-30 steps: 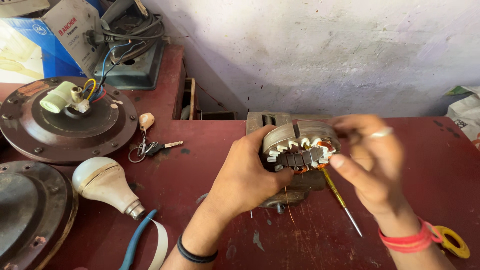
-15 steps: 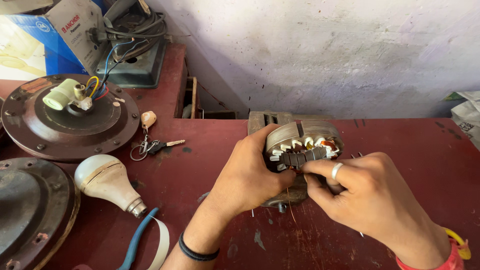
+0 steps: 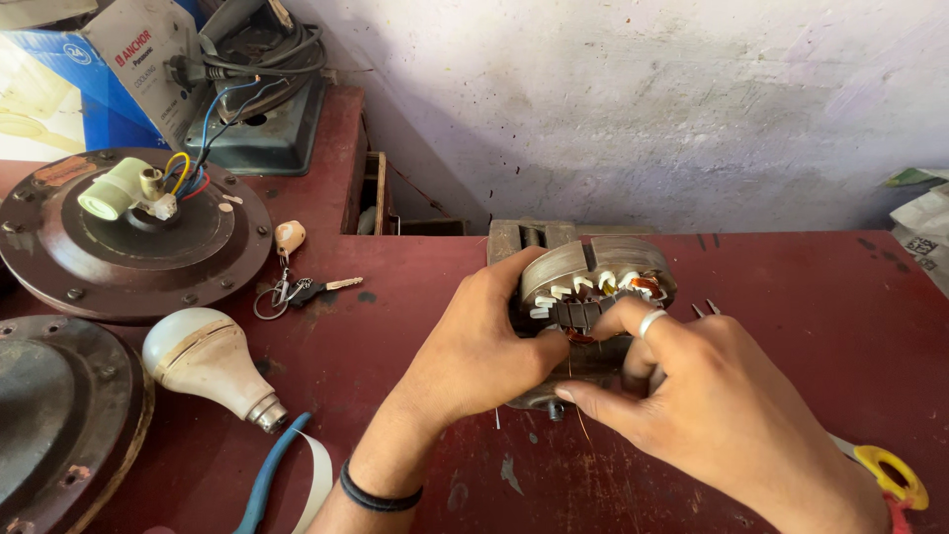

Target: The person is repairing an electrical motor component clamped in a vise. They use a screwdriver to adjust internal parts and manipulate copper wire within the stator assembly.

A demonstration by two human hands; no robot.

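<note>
Both hands still grip the motor stator [image 3: 593,282]; right hand [image 3: 712,405] has shifted lower, left hand [image 3: 479,341] unmoved.

White bulb [image 3: 203,361], keys [image 3: 297,290], brown fan housing [image 3: 138,242], blue-handled pliers [image 3: 265,480] on red table [image 3: 811,297].

Left hand [image 3: 484,346] reaches in from the lower middle, forearm angled up and to the right, a dark band round the wrist. Its fingers are curled, knuckles facing the camera, thumb tucked to the right in a firm grasp. Right hand [image 3: 712,415] comes in from the lower right corner, back of the hand up, a ring on one finger, fingertips [image 3: 615,318] bent and pinched close against the left thumb.
</note>
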